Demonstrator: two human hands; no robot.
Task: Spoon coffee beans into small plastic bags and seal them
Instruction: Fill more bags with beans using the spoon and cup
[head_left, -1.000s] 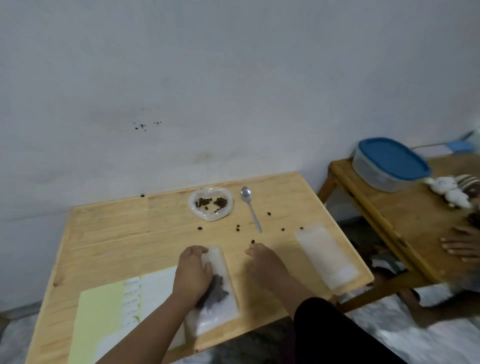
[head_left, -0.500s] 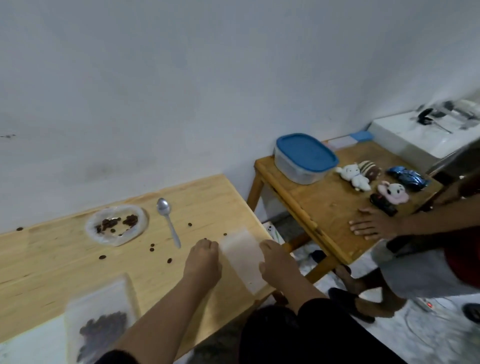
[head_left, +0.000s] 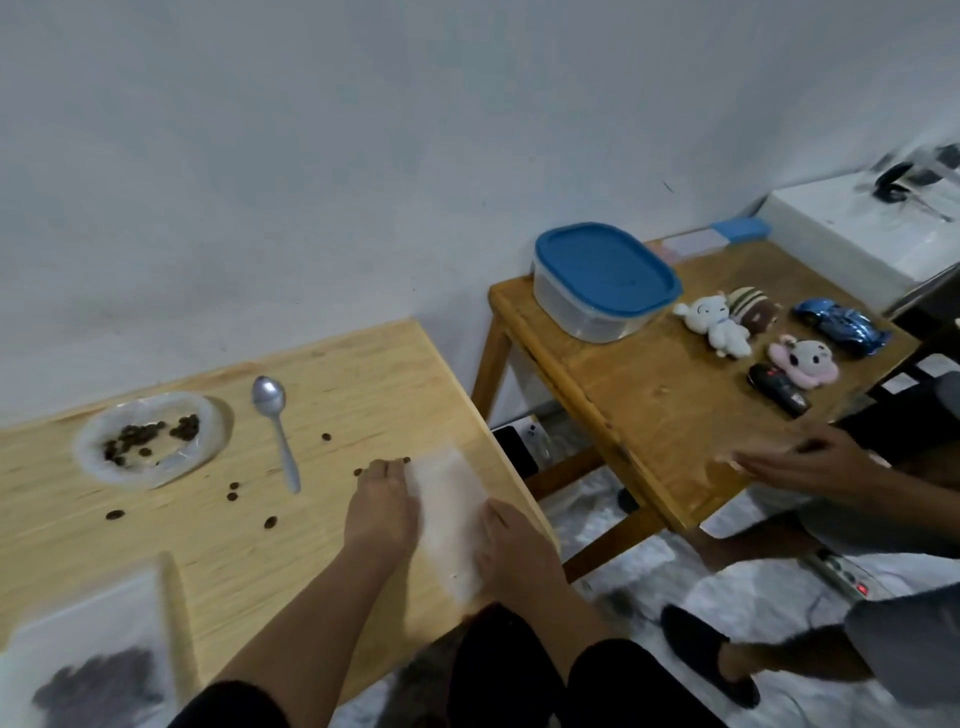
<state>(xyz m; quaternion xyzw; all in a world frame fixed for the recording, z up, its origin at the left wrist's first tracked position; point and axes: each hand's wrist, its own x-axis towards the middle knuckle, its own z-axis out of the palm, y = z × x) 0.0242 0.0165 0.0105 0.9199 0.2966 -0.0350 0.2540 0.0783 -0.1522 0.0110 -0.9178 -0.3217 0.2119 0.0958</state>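
Here both hands lie on an empty plastic bag (head_left: 447, 514) at the right edge of the desk (head_left: 249, 551). The left hand (head_left: 382, 512) rests flat along the bag's left side, fingers straight and together. The right hand (head_left: 511, 551) covers the bag's near right corner, fingers relaxed; whether it pinches the plastic I cannot tell. The spoon (head_left: 275, 426) lies apart, beside a dish of coffee beans (head_left: 150, 441). A filled bag (head_left: 93, 660) sits at the near left.
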